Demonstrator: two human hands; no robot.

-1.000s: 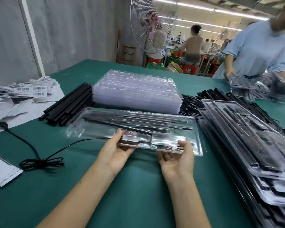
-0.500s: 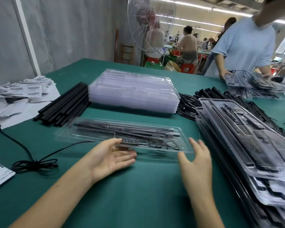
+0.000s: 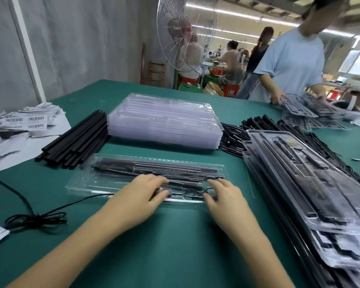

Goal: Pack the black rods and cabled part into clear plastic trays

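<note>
A grey wall point(image 3: 81, 38) and a standing fan point(image 3: 187, 32) back a wide green table point(image 3: 175, 246), where a person in a pale blue shirt point(image 3: 289, 65) handles trays at the far right. On the table lie a pile of filled trays point(image 3: 310, 194), a stack of empty trays point(image 3: 164, 121), loose black rods point(image 3: 77, 140), barcode labels point(image 3: 25, 121) and a coiled cable point(image 3: 35, 221). Nearest, a clear tray point(image 3: 112, 179) holds more rods and the cabled part point(image 3: 191, 192). The left hand point(image 3: 141, 192) and right hand point(image 3: 222, 196) press palm-down on its near edge.

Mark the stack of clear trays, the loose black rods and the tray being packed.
stack of clear trays point(image 3: 164, 116): head view, middle of the top tray.
loose black rods point(image 3: 77, 140): head view, middle of the bundle.
tray being packed point(image 3: 85, 183): head view, bare left end.
</note>
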